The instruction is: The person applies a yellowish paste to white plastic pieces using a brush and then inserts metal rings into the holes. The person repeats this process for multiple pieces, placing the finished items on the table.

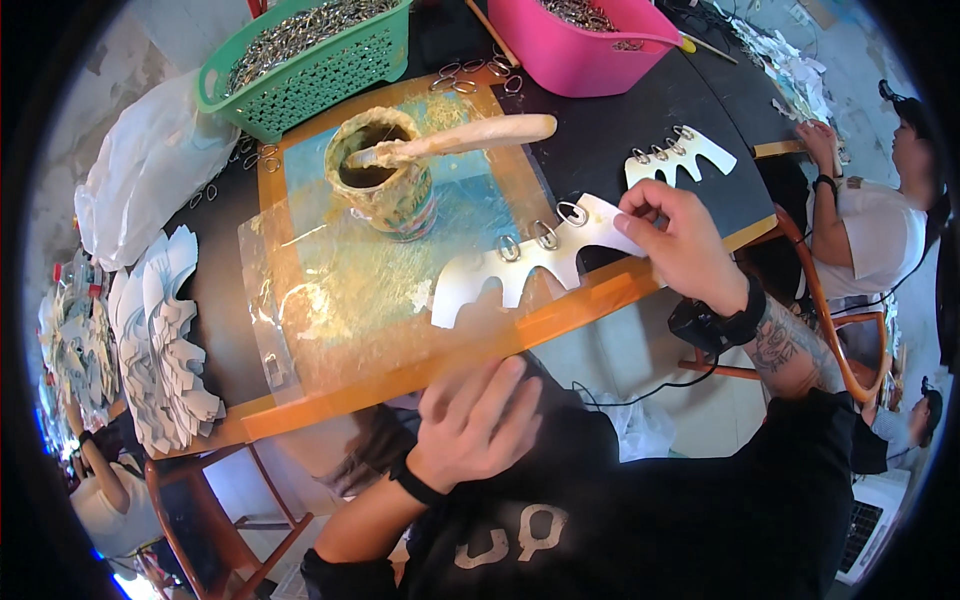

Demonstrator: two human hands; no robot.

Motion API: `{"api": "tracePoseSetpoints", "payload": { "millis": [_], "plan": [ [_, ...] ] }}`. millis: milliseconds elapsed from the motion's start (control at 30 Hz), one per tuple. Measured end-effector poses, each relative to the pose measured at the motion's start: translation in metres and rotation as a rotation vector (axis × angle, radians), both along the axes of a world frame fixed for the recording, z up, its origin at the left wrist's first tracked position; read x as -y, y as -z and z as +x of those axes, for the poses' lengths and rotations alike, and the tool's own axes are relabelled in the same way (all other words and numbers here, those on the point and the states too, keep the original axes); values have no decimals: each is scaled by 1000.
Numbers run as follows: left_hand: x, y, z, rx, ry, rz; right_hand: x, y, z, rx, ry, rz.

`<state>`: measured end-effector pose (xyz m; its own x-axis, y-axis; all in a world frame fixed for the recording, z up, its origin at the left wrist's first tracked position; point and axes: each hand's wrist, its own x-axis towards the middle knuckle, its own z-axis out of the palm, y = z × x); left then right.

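My right hand (685,240) pinches the right end of a white scalloped card piece (470,283) between thumb and fingers. Three metal rings stand along the upper edge of that piece, which lies at the table's near edge, partly over a plastic sheet (345,300). My left hand (480,420) is off the table's front edge, slightly smeared, its fingers stretched and holding nothing. Beyond the piece stands a glue-caked can (395,215), and a brush with a thick pale handle (480,137) rests across its mouth. A second white piece (700,158) with several rings lies farther right.
A green basket (330,90) and a pink basket (590,60) of metal rings stand at the back. Loose rings (455,85) lie near them. Stacked white pieces (165,340) and a plastic bag (150,165) are at the left. Another person (865,215) sits at the right.
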<state>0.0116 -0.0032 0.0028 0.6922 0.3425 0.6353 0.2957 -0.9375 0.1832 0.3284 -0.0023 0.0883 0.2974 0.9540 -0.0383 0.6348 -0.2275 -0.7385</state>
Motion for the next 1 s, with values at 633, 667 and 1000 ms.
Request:
{"api": "tracePoseSetpoints", "payload": {
  "millis": [633,667,1000],
  "plan": [
    [-18,-16,-118,5,-161,44,-64,-1,334,445,302,310],
    [-18,-17,-126,-9,-190,18,-55,4,325,339,224,251],
    [-31,-23,-136,-81,-247,6,-1,18,314,373,137,-149]
  ]
}}
